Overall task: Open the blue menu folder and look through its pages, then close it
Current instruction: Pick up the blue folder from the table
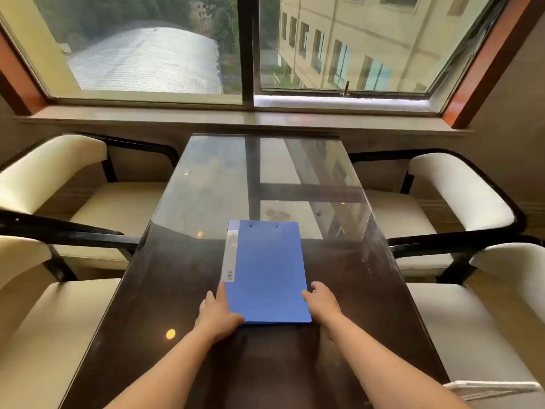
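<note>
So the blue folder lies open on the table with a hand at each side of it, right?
Not quite: in the head view the folder is shut, cover down. The rest holds: it lies on the table with the left hand and right hand at its sides.

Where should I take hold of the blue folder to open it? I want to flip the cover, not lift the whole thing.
Take the cover's free right edge, near the right hand, and swing it leftward. The blue folder lies flat and closed on the table, and its labelled spine strip runs down the left side, so it likely hinges there. The left hand can steady that side.
</note>
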### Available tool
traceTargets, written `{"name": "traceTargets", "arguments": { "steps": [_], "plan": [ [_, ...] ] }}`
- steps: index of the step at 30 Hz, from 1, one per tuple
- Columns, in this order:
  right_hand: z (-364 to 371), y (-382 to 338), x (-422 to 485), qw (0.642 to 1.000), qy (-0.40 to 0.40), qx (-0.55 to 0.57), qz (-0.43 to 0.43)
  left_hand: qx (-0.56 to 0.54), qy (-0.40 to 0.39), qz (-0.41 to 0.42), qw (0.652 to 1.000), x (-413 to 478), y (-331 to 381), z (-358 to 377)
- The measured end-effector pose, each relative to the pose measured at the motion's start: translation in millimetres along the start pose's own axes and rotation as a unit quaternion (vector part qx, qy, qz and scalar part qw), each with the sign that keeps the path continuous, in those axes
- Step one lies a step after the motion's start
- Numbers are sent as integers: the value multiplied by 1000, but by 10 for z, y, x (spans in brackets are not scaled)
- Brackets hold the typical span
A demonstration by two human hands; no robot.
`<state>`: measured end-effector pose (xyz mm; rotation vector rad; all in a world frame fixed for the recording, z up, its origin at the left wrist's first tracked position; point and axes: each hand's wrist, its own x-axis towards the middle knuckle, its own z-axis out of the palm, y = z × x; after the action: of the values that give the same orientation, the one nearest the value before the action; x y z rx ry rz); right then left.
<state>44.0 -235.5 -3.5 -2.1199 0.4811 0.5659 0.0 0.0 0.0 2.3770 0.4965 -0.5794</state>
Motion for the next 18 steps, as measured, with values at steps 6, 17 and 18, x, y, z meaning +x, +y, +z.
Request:
{"name": "traceTargets", "arguments": {
  "steps": [6, 17, 18],
  "plan": [
    [46, 91, 35, 999, 0, 21, 37, -10, 17, 16, 1000, 51, -74, 86],
    [87, 61, 38, 992, 10, 126, 13, -119, 63, -2, 991, 135, 20, 167],
    [79, 74, 47, 991, 11, 131, 15, -125, 72, -10, 989, 157, 27, 163]
  ]
}}
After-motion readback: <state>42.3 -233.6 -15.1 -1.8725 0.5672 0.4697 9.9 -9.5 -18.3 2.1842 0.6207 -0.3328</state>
